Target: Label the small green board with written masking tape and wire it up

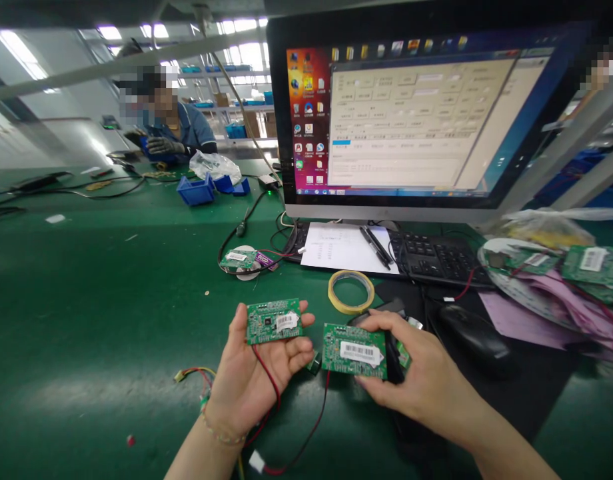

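On the upturned palm of my left hand (259, 383) rests a green circuit board (274, 321) with a white barcode label, its edges held by thumb and fingers. Red and black wires hang from it across my palm. My right hand (416, 367) pinches a second circuit board (355, 351) by its right end, thumb below and fingers above. That board carries a larger barcode label, and its thin wires run down to a white connector (257, 461). The two boards are side by side, a small gap apart. Dark items behind my right hand are partly hidden.
A monitor (416, 210) stands at the back above a keyboard (436, 257) with paper and pens on it. Yellow tape (351, 292) lies in front. At right are a mouse (471, 340) and more boards (594, 267). A gloved co-worker (179, 130) sits beyond blue bins (195, 190).
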`<control>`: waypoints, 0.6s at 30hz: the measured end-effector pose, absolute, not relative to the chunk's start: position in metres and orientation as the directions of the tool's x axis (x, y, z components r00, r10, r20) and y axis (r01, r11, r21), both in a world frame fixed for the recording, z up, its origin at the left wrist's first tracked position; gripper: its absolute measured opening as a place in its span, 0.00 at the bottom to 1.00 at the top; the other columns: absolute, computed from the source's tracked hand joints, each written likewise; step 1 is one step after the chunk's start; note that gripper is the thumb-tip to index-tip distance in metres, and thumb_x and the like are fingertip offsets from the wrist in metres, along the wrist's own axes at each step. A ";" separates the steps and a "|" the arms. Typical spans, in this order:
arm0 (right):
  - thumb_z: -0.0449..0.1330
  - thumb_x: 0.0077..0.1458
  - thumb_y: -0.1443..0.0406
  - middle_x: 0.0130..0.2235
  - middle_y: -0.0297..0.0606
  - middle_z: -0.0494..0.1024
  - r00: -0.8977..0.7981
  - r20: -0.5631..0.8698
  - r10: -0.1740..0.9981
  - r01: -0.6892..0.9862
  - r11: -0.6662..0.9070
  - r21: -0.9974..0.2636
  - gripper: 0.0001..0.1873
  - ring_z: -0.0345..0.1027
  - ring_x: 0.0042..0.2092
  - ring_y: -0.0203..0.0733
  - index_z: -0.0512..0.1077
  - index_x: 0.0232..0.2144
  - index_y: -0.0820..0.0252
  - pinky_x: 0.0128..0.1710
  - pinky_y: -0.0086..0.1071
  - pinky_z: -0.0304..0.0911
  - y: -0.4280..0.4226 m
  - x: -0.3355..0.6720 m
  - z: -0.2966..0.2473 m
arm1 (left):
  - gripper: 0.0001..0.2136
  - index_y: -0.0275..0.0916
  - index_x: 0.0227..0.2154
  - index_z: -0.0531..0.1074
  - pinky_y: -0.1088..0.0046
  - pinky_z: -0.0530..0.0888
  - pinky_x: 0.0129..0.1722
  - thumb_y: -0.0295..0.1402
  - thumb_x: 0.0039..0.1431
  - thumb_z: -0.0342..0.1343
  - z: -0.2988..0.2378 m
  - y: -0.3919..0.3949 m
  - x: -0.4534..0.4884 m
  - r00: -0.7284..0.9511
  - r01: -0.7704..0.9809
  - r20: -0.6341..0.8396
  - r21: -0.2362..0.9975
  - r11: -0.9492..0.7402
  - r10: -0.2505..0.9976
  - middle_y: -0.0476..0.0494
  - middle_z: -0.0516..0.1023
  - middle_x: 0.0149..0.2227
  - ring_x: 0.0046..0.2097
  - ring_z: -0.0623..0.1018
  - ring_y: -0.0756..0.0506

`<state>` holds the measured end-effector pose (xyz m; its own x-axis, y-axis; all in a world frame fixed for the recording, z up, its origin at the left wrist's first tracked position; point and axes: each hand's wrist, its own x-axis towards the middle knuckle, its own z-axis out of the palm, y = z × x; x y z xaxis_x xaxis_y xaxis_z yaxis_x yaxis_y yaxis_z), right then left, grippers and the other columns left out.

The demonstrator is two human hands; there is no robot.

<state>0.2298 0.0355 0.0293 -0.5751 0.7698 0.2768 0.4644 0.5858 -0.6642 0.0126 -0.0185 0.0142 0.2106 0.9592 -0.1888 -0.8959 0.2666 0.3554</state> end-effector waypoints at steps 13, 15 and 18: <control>0.63 0.39 0.67 0.41 0.23 0.70 -0.548 0.277 0.789 0.438 0.553 -0.709 0.25 0.65 0.42 0.30 0.61 0.41 0.48 0.41 0.22 0.59 0.034 0.231 0.033 | 0.20 0.23 0.44 0.69 0.72 0.75 0.34 0.29 0.47 0.55 0.015 -0.019 0.017 0.064 -0.828 -0.251 0.527 0.191 0.966 0.30 0.76 0.36 0.30 0.74 0.46; 0.64 0.39 0.67 0.41 0.23 0.70 -0.545 0.284 0.789 0.436 0.556 -0.708 0.25 0.65 0.41 0.29 0.61 0.41 0.48 0.41 0.22 0.59 0.034 0.231 0.033 | 0.19 0.24 0.43 0.70 0.73 0.75 0.32 0.28 0.47 0.54 0.015 -0.018 0.016 0.033 -0.825 -0.275 0.535 0.182 0.961 0.31 0.76 0.35 0.28 0.74 0.46; 0.63 0.40 0.68 0.41 0.22 0.70 -0.549 0.290 0.784 0.423 0.560 -0.712 0.25 0.65 0.42 0.29 0.61 0.42 0.47 0.42 0.22 0.59 0.034 0.231 0.033 | 0.17 0.24 0.42 0.71 0.74 0.75 0.29 0.27 0.48 0.53 0.015 -0.017 0.016 -0.026 -0.815 -0.317 0.556 0.163 0.948 0.32 0.76 0.33 0.26 0.73 0.47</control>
